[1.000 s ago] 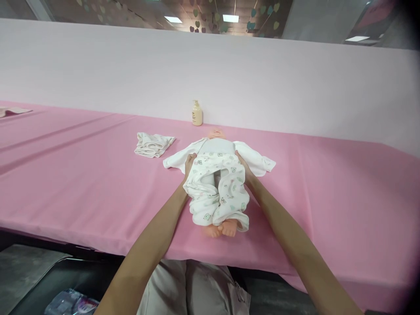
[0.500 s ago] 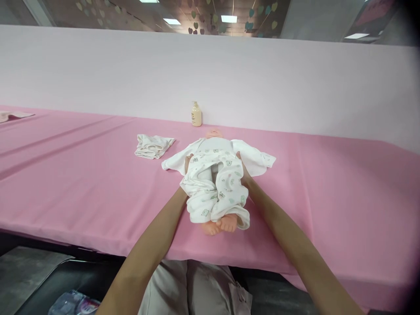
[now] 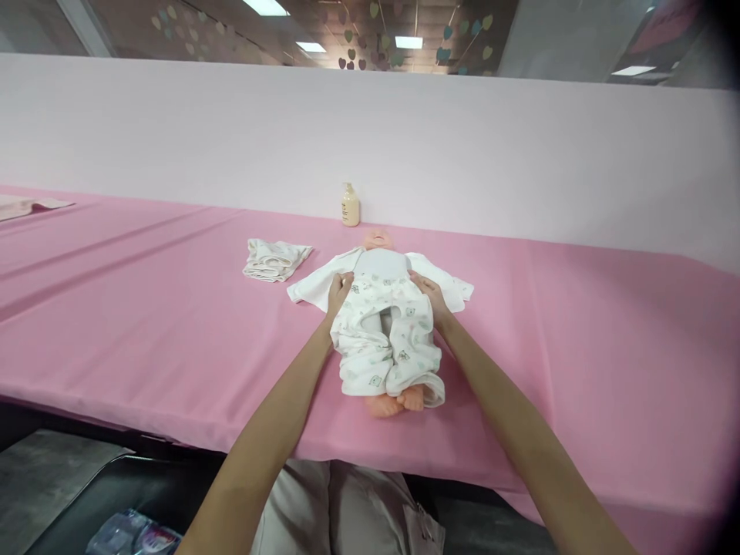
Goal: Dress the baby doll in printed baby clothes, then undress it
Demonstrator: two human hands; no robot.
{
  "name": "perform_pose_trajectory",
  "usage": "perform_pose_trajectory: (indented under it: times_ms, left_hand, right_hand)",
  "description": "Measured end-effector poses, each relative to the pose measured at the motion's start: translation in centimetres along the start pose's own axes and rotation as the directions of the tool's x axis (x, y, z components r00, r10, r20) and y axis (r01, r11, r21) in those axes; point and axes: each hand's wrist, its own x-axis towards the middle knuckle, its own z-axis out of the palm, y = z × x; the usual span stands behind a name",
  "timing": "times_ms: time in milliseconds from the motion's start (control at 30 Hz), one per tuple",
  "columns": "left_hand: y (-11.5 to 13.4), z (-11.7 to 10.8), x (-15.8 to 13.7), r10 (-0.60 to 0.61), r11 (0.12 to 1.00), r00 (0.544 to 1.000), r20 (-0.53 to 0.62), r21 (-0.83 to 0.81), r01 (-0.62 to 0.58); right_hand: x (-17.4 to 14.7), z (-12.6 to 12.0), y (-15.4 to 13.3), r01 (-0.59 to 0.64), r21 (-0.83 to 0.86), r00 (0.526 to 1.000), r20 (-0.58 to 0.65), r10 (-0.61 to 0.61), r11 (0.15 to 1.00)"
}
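Ahead, a pink worktop (image 3: 173, 331) by a white wall (image 3: 260, 139) bears a bottle (image 3: 350, 209); fingers (image 3: 347, 280) of both hands (image 3: 433, 296) grip doll trousers (image 3: 413, 327).

Long table (image 3: 144, 331) under a pink cover (image 3: 607, 354), set along a plain white wall (image 3: 370, 139).

Cover creased toward the left and hanging over the near edge. Above the wall, a dim, glass-like band (image 3: 555, 38) with bright rectangular lights (image 3: 408, 42) and strings of small heart shapes (image 3: 443, 55) in muted colours. Faint shadow on the wall at far right. Below the table, dark grey floor (image 3: 46, 466); at lower left, a smooth black surface (image 3: 130, 482), cut off at the bottom.
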Motion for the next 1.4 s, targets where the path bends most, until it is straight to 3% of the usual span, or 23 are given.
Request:
perform_pose_trajectory:
  times_ms: [133, 233, 300, 367, 433, 500, 533, 633, 700, 833, 933, 1067, 1233, 1300, 1400]
  left_hand:
    - [-1.3, -0.7, 1.4, 0.203, 0.966, 0.978, -0.039, 0.174, -0.193]
    - [-1.8, -1.6, 3.4, 0.24, 0.912, 0.97, 0.02, 0.337, -0.233]
    - [-1.7, -2.0, 4.9, 0.232, 0.857, 0.969, 0.087, 0.454, -0.246]
    - [-1.6, -2.4, 6.3, 0.281, 0.747, 0.949, 0.144, 0.588, -0.311]
    - [-1.4, -2.6, 7.6, 0.404, 0.57, 0.888, 0.22, 0.699, -0.433]
    - [-1.3, -2.8, 8.9, 0.482, 0.431, 0.824, 0.297, 0.738, -0.518]
    - [-1.3, -3.0, 9.6, 0.478, 0.421, 0.82, 0.314, 0.738, -0.528]
    - [-1.7, -3.0, 11.4, 0.325, 0.562, 0.893, 0.311, 0.696, -0.447]
    - [-2.1, -2.8, 12.2, 0.228, 0.631, 0.932, 0.282, 0.686, -0.362]
    - [-2.7, -1.5, 12.4, 0.191, 0.604, 0.98, 0.062, 0.779, -0.167]
    - [-2.8, -1.0, 12.2, 0.23, 0.587, 0.973, -0.012, 0.799, -0.129]
    - [-2.4, -1.8, 12.4, 0.242, 0.645, 0.963, 0.115, 0.723, -0.248]
    - [-1.0, -3.4, 12.8, 0.145, 0.802, 0.943, 0.298, 0.523, -0.288]
    - [-0.2, -3.7, 12.4, 0.133, 0.773, 0.924, 0.358, 0.546, -0.323]
    - [0.8, -4.0, 11.8, 0.094, 0.648, 0.925, 0.369, 0.683, -0.338]
  right_hand:
    - [0.9, -0.6, 0.8, 0.04, -0.107, 0.999, -0.016, -0.042, 0.993]
    - [2.7, -1.1, 0.8, 0.052, -0.309, 0.995, -0.06, -0.074, 0.95]
    - [4.3, -1.4, 0.4, 0.099, -0.422, 0.992, -0.028, -0.122, 0.901]
    - [6.1, -1.8, -0.2, 0.194, -0.507, 0.979, 0.05, -0.197, 0.84]
    - [7.6, -2.2, -0.8, 0.275, -0.579, 0.96, 0.13, -0.246, 0.768]
    - [8.9, -2.6, -1.2, 0.286, -0.61, 0.958, 0.2, -0.206, 0.738]
    - [9.3, -2.8, -1.3, 0.265, -0.606, 0.961, 0.23, -0.154, 0.75]
    - [10.5, -3.0, -0.5, 0.204, -0.562, 0.958, 0.282, -0.046, 0.802]
    - [11.1, -2.8, 0.6, 0.207, -0.591, 0.97, 0.225, -0.087, 0.78]
    - [11.6, -1.6, 2.6, 0.161, -0.806, 0.959, -0.008, -0.282, 0.57]
    - [11.5, -1.1, 3.2, 0.129, -0.845, 0.933, -0.075, -0.353, 0.52]
    - [11.4, -2.0, 2.5, 0.197, -0.8, 0.937, -0.017, -0.349, 0.567]
    - [11.1, -2.5, 0.4, 0.204, -0.572, 0.979, 0.122, -0.164, 0.794]
    - [10.9, -2.2, -0.2, 0.255, -0.553, 0.964, 0.208, -0.165, 0.793]
    - [10.6, -2.1, -0.6, 0.307, -0.691, 0.951, 0.204, -0.231, 0.654]
